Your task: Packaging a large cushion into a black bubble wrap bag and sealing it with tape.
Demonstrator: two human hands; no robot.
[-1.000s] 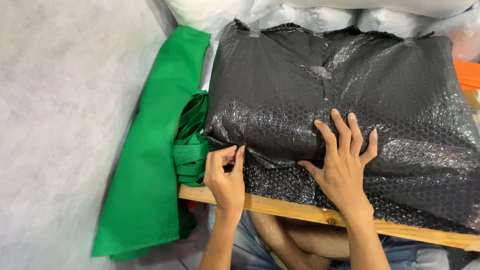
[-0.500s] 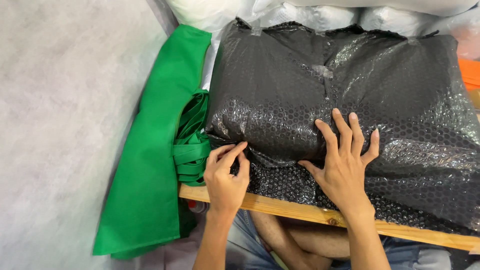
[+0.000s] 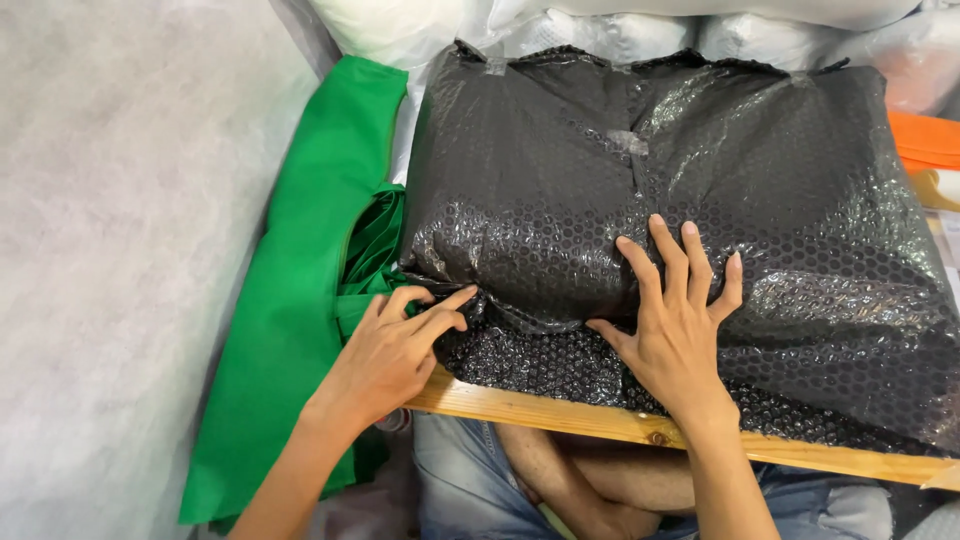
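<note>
Black bubble-wrapped parcel (image 3: pixel 680 190), large and glossy, lying on a wooden board (image 3: pixel 560 415) whose near edge shows bare; taped seam running down the top. Left hand (image 3: pixel 395 350): fingers drawn together, pinching the wrap at the parcel's near left corner. Right hand (image 3: pixel 680 320): flat, fingers spread, pressing on the near middle of the parcel, grasping nothing. Green fabric bag (image 3: pixel 300 300), folded, lying just left of the parcel and touching it. White padded bundles (image 3: pixel 600 25) along the far side. Orange item (image 3: pixel 925 140) at the far right edge. Grey felt-like surface (image 3: pixel 120 250) on the left.
</note>
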